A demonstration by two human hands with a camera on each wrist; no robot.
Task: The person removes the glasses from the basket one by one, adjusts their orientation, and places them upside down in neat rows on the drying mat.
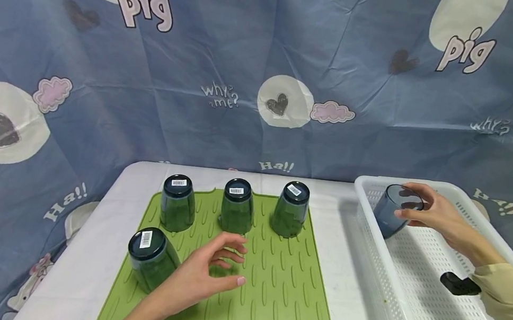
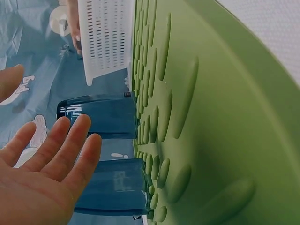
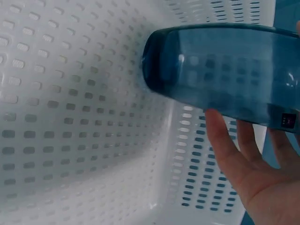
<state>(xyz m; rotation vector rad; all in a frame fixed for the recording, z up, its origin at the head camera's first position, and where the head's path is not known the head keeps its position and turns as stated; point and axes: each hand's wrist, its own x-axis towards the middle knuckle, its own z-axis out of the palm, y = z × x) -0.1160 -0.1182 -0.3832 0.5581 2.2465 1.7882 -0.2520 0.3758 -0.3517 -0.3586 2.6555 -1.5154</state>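
In the head view, my right hand (image 1: 437, 214) grips a blue glass (image 1: 391, 216) near its rim, at the far left corner of the white basket (image 1: 362, 199). The glass is upright and tilted, open end up; in the right wrist view its base (image 3: 159, 61) is inside the basket. My left hand (image 1: 204, 276) hovers over the green drying mat (image 1: 279, 291) with fingers loosely bent and nothing in them. Near it, a blue glass (image 1: 155, 262) stands upside down. Three more upside-down glasses, left (image 1: 177, 206), middle (image 1: 237, 208) and right (image 1: 289, 212), line the mat's back.
A white-covered table (image 1: 345, 299) carries the mat and the basket side by side. Behind hangs a blue printed cloth (image 1: 229, 71). A small black object (image 1: 459, 285) shows beside my right sleeve (image 1: 504, 297), over the basket.
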